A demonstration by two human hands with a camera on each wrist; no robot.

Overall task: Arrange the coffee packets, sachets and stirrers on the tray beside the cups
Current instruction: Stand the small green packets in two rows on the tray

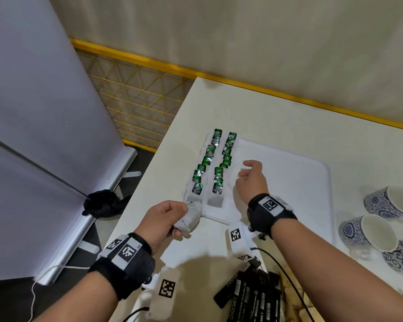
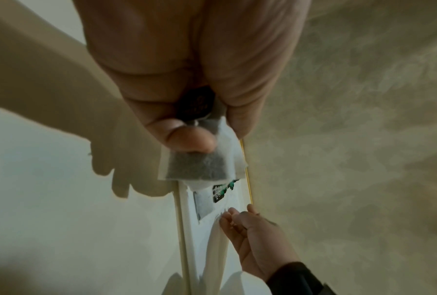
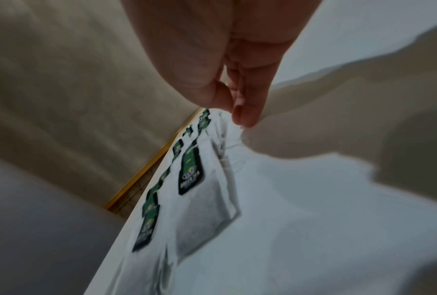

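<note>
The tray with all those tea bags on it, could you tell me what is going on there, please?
A person is laying tea bags out on the white tray. Two rows of tea bags with green tags already lie along its left side. The left hand holds a small bunch of tea bags at the tray's near corner. The right hand hovers beside the second row, fingers loosely curled, holding nothing visible. Patterned cups sit to the right, and black packets wait on the table.

Papery matt tea bags (image 1: 218,180) with glossy tags lie on a smooth plastic tray (image 1: 296,182).
</note>
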